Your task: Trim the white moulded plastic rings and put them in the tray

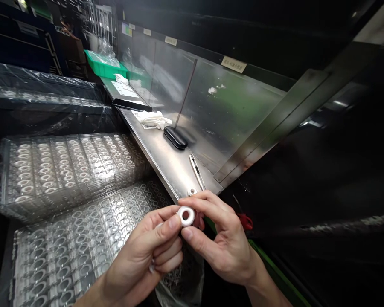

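Observation:
A small white ring (190, 220) is pinched between my two hands, its round hole facing me. My left hand (153, 247) grips its left edge between thumb and forefinger, the other fingers curled. Something small and pale shows among those curled fingers, too little of it to name. My right hand (220, 234) holds the ring's right side, thumb below and fingers above. Just beyond the fingertips, another small ring (192, 192) lies at the near end of the metal shelf (166, 160).
Clear trays (67, 247) with rows of round pockets stand at left, beside a stack holding white rings (64, 164). Along the shelf lie a utility knife (196, 171), a black case (175, 137), white gloves (155, 119) and a green bin (104, 66). Red handles (245, 221) show at right.

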`<state>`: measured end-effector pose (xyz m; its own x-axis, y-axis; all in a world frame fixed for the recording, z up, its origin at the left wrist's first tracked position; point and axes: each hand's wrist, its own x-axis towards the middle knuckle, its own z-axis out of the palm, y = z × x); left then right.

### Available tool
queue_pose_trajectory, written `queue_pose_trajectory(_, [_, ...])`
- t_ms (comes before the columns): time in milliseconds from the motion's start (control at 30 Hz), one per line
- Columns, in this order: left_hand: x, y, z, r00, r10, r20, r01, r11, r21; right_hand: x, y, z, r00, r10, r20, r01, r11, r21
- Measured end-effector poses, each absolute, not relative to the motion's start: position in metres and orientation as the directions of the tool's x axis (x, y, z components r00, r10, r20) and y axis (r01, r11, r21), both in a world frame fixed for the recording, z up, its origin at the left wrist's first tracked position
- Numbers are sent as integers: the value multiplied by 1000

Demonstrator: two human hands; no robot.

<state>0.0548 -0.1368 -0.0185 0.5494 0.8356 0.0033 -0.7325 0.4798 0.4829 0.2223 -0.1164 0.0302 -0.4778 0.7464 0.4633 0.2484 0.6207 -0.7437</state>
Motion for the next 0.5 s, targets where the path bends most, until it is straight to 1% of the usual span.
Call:
queue_pose_trajectory(100, [56, -138, -19, 539, 842, -13, -738, 480, 474, 224, -116, 30, -468, 744, 477, 258, 631, -731])
queue_pose_trajectory(167, [57, -139, -22, 518, 854, -56, -748, 484, 454, 227, -112, 31, -424, 751, 505, 306, 644, -701])
queue_pose_trajectory(233, [57, -142, -27, 492, 862, -125, -756, 494, 430, 232, -105, 32, -320, 760, 565, 431, 648, -628])
queue_pose_trajectory(300, [56, -148, -35, 476, 858, -191, -755, 510, 412, 237, -95, 29, -213, 756, 619, 583, 607, -540])
queue_pose_trajectory(333, [55, -151, -40, 472, 854, -220, -752, 520, 405, 239, -90, 26, -190, 761, 620, 640, 575, -510])
queue_pose_trajectory(367, [55, -156, -47, 462, 851, -249, -754, 525, 394, 239, -86, 23, -190, 777, 600, 678, 546, -493])
queue_pose_trajectory(500, [50, -176, -78, 408, 832, -376, -776, 533, 337, 232, -77, 5, -246, 866, 436, 755, 453, -475])
